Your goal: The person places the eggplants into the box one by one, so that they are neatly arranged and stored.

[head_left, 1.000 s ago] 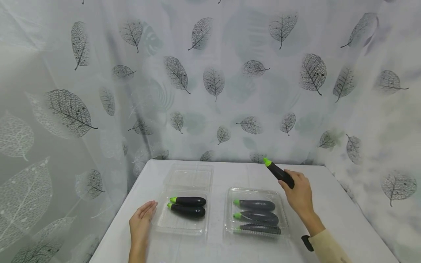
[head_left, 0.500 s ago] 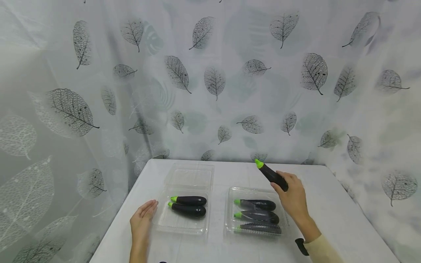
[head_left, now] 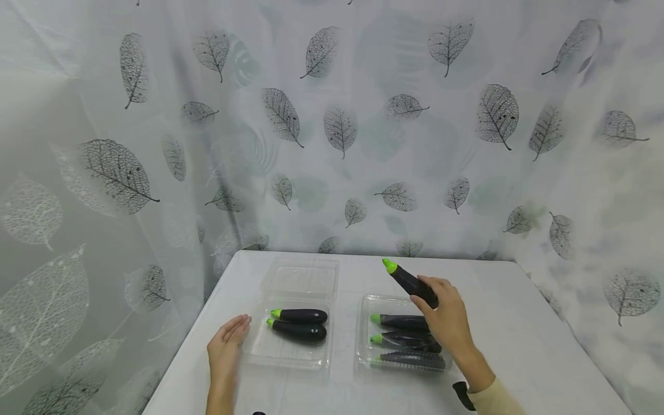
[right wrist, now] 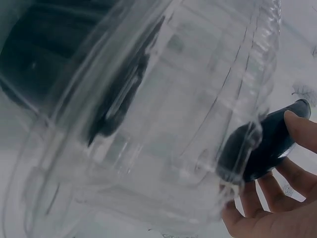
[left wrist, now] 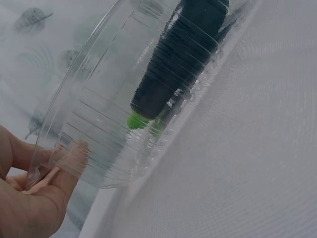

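Observation:
My right hand (head_left: 450,316) grips a dark eggplant (head_left: 412,282) with a bright green stem end, held tilted above the back of the right clear plastic box (head_left: 365,363). Several more eggplants, one of them this eggplant (head_left: 404,323), lie seen through that box's plastic. The right wrist view shows the thumb and curled fingers around the held eggplant (right wrist: 272,141). My left hand (head_left: 225,343) rests with fairly straight fingers at the left edge of the left clear plastic box (head_left: 285,363). Two eggplants (head_left: 300,331) lie side by side in that box, green ends to the left.
The left box's lid (head_left: 301,276) is folded back flat behind it. Both boxes stand on a white table (head_left: 519,323). A leaf-printed curtain (head_left: 337,173) hangs behind and along the sides. A small dark object (head_left: 259,413) shows at the bottom edge.
My right hand has carried the eggplant leftward and slightly down, from the right box's back right corner to above its back part. The left hand stays in place by its box.

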The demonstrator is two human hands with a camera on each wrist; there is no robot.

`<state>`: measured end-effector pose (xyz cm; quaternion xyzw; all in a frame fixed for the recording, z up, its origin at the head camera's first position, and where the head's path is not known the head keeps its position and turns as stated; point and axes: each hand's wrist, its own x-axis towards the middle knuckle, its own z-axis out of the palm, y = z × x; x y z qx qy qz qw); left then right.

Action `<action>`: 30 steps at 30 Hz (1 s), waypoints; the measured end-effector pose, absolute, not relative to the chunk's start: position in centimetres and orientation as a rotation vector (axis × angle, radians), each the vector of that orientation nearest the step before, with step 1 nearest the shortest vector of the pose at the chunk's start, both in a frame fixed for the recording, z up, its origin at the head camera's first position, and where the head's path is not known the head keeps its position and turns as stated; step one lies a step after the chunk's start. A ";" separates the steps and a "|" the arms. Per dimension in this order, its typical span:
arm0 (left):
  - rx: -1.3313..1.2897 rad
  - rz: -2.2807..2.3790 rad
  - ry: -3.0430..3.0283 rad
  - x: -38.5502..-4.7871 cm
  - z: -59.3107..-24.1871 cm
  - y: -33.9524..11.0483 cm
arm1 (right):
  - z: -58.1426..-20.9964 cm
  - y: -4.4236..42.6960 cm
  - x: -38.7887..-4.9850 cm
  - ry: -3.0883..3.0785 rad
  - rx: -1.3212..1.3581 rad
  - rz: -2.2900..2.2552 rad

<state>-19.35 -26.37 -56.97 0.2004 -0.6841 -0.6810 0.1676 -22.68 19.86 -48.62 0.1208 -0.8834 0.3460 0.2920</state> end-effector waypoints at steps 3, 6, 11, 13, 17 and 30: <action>0.566 -1.939 -1.944 -19.3 -57.0 -26.4 | -48.7 19.2 -22.6 -2.362 0.337 0.931; 0.558 -1.937 -1.929 -19.3 -57.0 -26.4 | -48.8 18.4 -22.5 -2.366 0.353 0.951; 0.547 -1.946 -1.906 -19.3 -57.1 -26.4 | -48.7 17.1 -22.3 -2.365 0.387 0.984; 0.541 -1.950 -1.907 -19.3 -57.1 -26.4 | -48.7 16.6 -22.2 -2.365 0.395 0.998; 0.547 -1.949 -1.910 -19.4 -57.1 -26.4 | -48.6 15.9 -22.0 -2.363 0.403 1.012; 0.557 -1.940 -1.925 -19.6 -57.1 -26.3 | -49.0 12.5 -21.6 -2.403 0.462 1.128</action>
